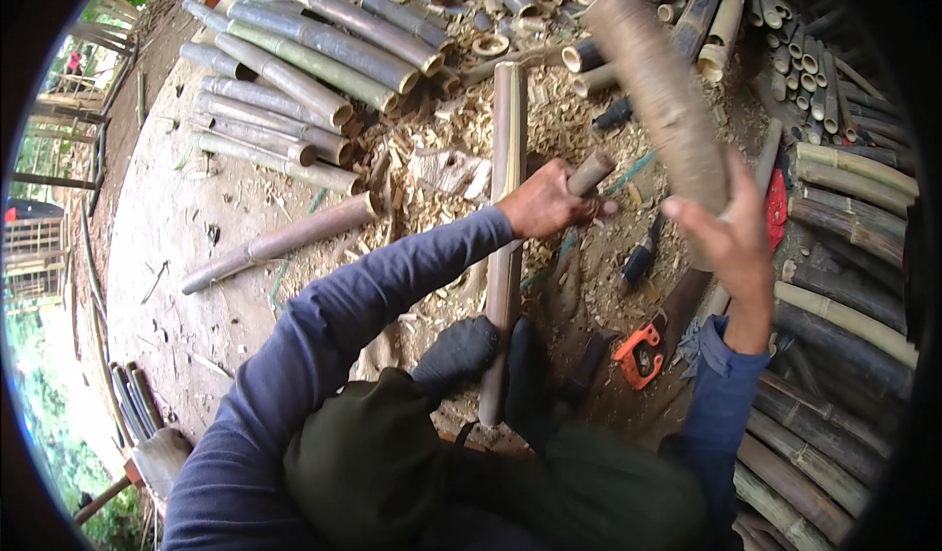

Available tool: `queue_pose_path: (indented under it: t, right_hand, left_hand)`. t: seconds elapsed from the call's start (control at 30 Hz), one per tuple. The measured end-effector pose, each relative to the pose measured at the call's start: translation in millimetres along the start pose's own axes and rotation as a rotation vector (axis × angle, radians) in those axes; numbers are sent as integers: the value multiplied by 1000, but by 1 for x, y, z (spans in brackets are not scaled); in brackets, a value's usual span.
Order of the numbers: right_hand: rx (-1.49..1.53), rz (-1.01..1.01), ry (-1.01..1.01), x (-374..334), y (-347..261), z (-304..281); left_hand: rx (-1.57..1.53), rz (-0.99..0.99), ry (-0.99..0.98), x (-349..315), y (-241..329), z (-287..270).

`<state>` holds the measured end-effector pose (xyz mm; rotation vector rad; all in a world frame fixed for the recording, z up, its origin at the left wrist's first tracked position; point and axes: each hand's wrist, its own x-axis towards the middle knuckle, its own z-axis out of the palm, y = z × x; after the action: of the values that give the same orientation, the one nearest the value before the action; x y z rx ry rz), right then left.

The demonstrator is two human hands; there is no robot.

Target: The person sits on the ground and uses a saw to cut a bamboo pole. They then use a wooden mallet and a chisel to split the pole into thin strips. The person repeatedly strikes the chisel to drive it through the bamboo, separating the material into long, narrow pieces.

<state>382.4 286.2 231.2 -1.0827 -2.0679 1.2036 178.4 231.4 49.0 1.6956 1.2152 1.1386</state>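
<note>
A bamboo pole [507,129] lies lengthwise in front of me, its near end between my two dark-covered feet [458,355]. Over the pole's middle, my left hand [540,203] is closed round a short round wooden handle [592,172]; whatever the handle belongs to is mostly hidden. To the right, my right hand [734,242] grips the lower end of a thick wooden log [667,100]. The log is raised, tilted up to the left and smeared by motion, apart from the handle.
A handsaw with an orange grip [640,357] lies right of my feet. Near it is a dark-handled tool [643,257]. Wood chips [451,139] cover the ground. Bamboo lengths [304,55] are piled far left, with more bamboo [854,227] stacked right. One loose bamboo piece [280,242] lies left.
</note>
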Motion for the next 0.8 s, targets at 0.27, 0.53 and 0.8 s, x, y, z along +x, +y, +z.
queue_pose_path:
  t: [0.27,0.53,0.8]
  right_hand:
    - [346,23,312,-26,-32,-38]
    - [300,115,333,-64,-9,-23]
    - [295,220,222,-75,5,-11]
  left_hand:
    - [-35,-883,207,53,-26,-10]
    - [-497,-404,-380,-23,99,29]
    - [-735,-577,-286,-52,42,29]
